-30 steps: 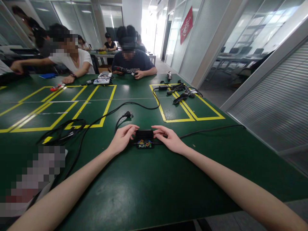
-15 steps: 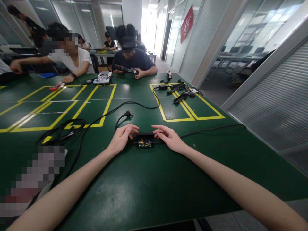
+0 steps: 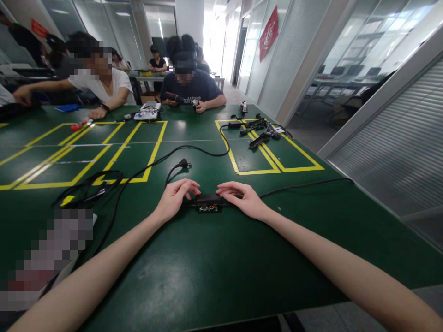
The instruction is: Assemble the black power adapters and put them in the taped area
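Observation:
A small black adapter box (image 3: 208, 203) with its circuit board showing lies on the green table (image 3: 214, 267) in front of me. My left hand (image 3: 175, 199) grips its left end with curled fingers. My right hand (image 3: 242, 198) holds its right end, fingers curved over the top edge. A black cord (image 3: 304, 186) runs from the box to the right. Another cord ends in a plug (image 3: 183, 164) just beyond my left hand.
Coiled black cables (image 3: 88, 186) lie at the left among yellow tape rectangles (image 3: 152, 154). More adapters and cords (image 3: 261, 131) sit at the far right. Two people sit across the table handling devices. The table's right edge drops near a glass wall.
The box's black lid has tipped down over the circuit board, so less of the board shows. My right hand's fingers slid a little left over it.

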Demonstrator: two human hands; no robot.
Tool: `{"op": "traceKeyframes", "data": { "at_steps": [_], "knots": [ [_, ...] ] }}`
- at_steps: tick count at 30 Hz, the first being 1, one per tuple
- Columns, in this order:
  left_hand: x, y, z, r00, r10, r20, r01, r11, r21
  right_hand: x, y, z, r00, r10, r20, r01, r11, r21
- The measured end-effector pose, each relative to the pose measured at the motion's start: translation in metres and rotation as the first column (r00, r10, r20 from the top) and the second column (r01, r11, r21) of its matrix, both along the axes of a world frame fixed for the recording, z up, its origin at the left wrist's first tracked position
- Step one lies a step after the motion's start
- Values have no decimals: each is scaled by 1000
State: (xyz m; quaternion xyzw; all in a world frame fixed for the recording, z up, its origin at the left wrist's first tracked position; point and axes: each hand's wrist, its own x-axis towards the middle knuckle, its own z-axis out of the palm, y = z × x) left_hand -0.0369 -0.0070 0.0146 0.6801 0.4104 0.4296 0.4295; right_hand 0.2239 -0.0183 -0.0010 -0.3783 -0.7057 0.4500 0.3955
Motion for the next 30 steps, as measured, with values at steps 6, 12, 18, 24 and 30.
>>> {"op": "traceKeyframes", "data": {
  "at_steps": [6, 12, 18, 24, 30],
  "knots": [
    [-1, 1, -1, 1000, -14, -3, 14, 1000, -9, 1, -3, 4, 999, 30, 34, -31, 999, 25],
    [1, 0, -2, 998, -13, -55, 11, 1000, -28, 0, -5, 3, 988, 57, 145, -75, 989, 128],
    [1, 0, -1, 997, -20, -73, 19, 1000, -8, 1, -7, 3, 968, 49, 248, -111, 963, 244],
    [1, -3, 1, 979, -38, -198, 54, 996, 72, -1, -8, 4, 956, 43, 291, -140, 937, 321],
    [0, -8, -4, 867, -27, -498, 220, 917, 333, -1, -5, -2, 953, 29, 301, -161, 893, 421]
  ]
}}
